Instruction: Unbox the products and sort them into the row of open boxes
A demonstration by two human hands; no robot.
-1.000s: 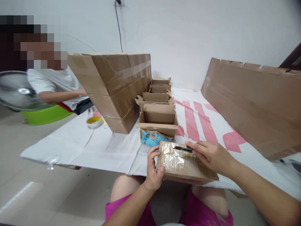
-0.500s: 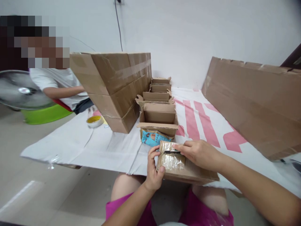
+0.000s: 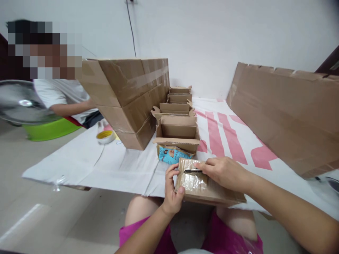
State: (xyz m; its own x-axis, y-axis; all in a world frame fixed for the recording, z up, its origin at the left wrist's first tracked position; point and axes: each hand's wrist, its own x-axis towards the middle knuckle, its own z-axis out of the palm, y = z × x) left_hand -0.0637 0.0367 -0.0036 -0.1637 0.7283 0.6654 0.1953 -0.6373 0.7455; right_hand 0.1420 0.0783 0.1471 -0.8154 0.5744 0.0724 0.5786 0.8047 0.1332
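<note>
A small cardboard box (image 3: 219, 192), with shiny clear tape over its left part, lies at the table's front edge above my lap. My left hand (image 3: 173, 192) grips its left end, thumb on the near side and fingers at the far corner. In my right hand (image 3: 222, 173) is a dark, slim utility knife (image 3: 192, 171), its tip against the taped top near the left end. The fingers wrap the handle, so most of it is hidden. Just beyond the box lies a blue printed packet (image 3: 173, 155), in front of an open carton (image 3: 177, 141).
Several open cartons (image 3: 176, 108) run back in a row toward the wall. Closed boxes (image 3: 132, 100) are stacked on their left, near a tape roll (image 3: 105, 137). A large cardboard panel (image 3: 286, 116) stands at right. Another person (image 3: 66, 95) sits at far left beside a fan (image 3: 25, 102).
Both hands, the knife and the box keep almost the same position. The view has shifted very slightly, and the other person's arm at left has moved a little.
</note>
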